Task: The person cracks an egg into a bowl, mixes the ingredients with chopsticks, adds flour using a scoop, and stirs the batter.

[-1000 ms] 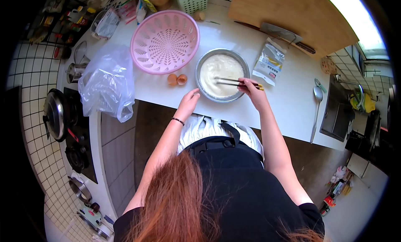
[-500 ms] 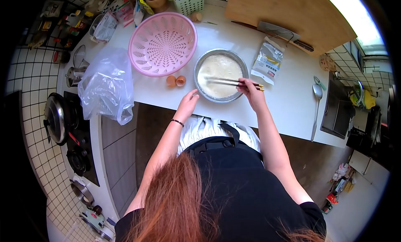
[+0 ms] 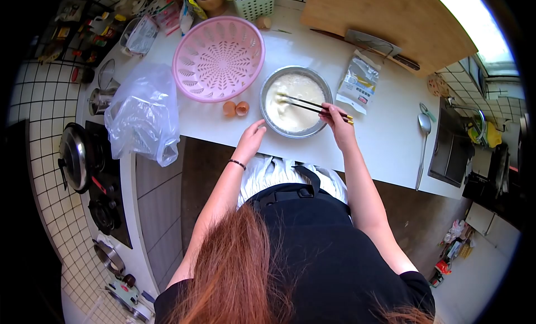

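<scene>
A round metal bowl [image 3: 300, 135] stands on the counter with pale, creamy batter [image 3: 293, 116] in it. My right hand [image 3: 338, 125] grips a pair of dark chopsticks [image 3: 307, 104] near their gold-coloured ends, over the bowl's right rim. Their far tips dip into the batter left of the middle. At the bowl's lower left side, my left hand [image 3: 251, 138] has its fingers stretched out toward the rim; whether they press on the metal I cannot tell. Broken eggshells [image 3: 242, 108] lie just left of the bowl.
Behind the eggshells sits a pink colander [image 3: 219, 95], with a clear plastic bag [image 3: 142, 114] to its left. A printed packet [image 3: 357, 81] lies right of the bowl. Farther right are a long-handled ladle [image 3: 422, 151] and the sink [image 3: 448, 148]. A stove [image 3: 114, 184] is at the left.
The chopsticks, blurred by motion before, now show sharply, their tips slightly farther up in the batter. My left hand keeps its place beside the bowl.
</scene>
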`<control>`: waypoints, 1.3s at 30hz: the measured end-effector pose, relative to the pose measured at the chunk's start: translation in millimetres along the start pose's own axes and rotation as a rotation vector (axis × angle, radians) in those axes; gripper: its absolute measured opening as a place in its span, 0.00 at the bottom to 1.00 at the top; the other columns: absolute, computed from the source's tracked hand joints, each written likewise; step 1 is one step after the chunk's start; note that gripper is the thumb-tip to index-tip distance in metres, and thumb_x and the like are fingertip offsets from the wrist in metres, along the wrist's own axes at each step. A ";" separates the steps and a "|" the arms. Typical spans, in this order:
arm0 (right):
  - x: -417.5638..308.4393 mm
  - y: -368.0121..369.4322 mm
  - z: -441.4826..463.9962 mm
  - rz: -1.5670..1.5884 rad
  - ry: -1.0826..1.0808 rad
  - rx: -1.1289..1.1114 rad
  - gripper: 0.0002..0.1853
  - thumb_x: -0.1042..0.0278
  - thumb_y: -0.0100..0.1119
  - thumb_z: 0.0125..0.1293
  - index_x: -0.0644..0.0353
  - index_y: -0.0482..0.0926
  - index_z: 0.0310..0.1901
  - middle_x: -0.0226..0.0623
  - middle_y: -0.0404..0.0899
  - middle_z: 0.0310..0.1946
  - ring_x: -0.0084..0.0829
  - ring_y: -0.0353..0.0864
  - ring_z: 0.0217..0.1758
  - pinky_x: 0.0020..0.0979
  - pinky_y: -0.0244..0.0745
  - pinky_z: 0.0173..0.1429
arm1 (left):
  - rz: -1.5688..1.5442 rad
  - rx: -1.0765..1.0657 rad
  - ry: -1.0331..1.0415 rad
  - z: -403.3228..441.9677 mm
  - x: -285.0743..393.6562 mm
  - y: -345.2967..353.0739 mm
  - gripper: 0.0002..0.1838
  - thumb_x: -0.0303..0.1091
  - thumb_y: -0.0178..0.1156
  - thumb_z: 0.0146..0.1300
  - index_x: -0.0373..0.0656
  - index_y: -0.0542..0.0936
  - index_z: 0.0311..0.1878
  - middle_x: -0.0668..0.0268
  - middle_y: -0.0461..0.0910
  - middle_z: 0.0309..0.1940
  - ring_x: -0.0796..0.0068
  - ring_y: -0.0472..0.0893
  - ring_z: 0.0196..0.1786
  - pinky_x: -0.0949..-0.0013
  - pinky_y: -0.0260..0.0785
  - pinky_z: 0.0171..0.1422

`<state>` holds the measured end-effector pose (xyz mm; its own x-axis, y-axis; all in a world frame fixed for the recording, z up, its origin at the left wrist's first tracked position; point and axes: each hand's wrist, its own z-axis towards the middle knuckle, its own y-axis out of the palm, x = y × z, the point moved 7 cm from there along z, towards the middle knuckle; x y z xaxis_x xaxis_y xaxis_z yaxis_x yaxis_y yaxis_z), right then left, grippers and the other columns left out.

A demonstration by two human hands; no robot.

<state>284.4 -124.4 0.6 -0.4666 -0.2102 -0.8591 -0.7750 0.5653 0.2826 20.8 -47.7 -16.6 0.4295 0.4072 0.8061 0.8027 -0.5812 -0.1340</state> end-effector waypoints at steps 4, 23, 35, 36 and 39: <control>6.9 7.1 -4.4 0.012 0.129 -0.115 0.15 0.63 0.49 0.68 0.67 0.77 0.45 0.39 0.79 0.38 0.28 0.79 0.40 0.24 0.76 0.48 | -0.007 0.005 0.013 -0.1 2.2 0.5 0.22 0.36 0.50 0.63 0.35 0.70 0.58 0.67 0.74 0.29 0.80 0.70 0.31 0.75 0.65 0.38; 6.2 2.1 -4.4 0.052 0.095 -0.098 0.15 0.63 0.49 0.68 0.67 0.77 0.46 0.39 0.79 0.38 0.27 0.80 0.40 0.24 0.76 0.48 | -0.021 0.005 0.019 -2.8 3.7 1.5 0.24 0.36 0.50 0.63 0.35 0.67 0.60 0.69 0.71 0.27 0.82 0.68 0.29 0.77 0.64 0.35; -1.0 12.2 -10.3 -0.021 0.135 -0.139 0.15 0.63 0.49 0.68 0.68 0.77 0.45 0.39 0.79 0.36 0.27 0.80 0.38 0.25 0.77 0.47 | -0.009 -0.005 0.002 -3.8 4.9 1.3 0.24 0.36 0.50 0.63 0.36 0.66 0.61 0.70 0.70 0.26 0.82 0.68 0.29 0.76 0.64 0.35; -6.2 7.5 -8.4 0.018 0.109 -0.116 0.16 0.63 0.49 0.68 0.68 0.77 0.45 0.39 0.79 0.35 0.27 0.80 0.37 0.25 0.77 0.46 | -0.002 -0.003 -0.007 -3.9 4.4 1.4 0.24 0.36 0.50 0.63 0.36 0.66 0.61 0.70 0.70 0.26 0.82 0.68 0.29 0.76 0.64 0.35; -32.6 -12.5 -4.2 0.098 -0.081 0.024 0.15 0.63 0.47 0.68 0.68 0.77 0.43 0.36 0.77 0.30 0.26 0.78 0.32 0.24 0.76 0.39 | -0.039 -0.002 -0.003 -2.8 -3.3 0.1 0.23 0.38 0.49 0.64 0.47 0.67 0.63 0.77 0.67 0.26 0.89 0.61 0.22 0.82 0.54 0.22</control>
<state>307.5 -128.0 26.9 -0.5029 -0.0886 -0.8598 -0.7164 0.5993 0.3573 18.3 -51.1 -17.6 0.3994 0.4314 0.8089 0.8178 -0.5664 -0.1018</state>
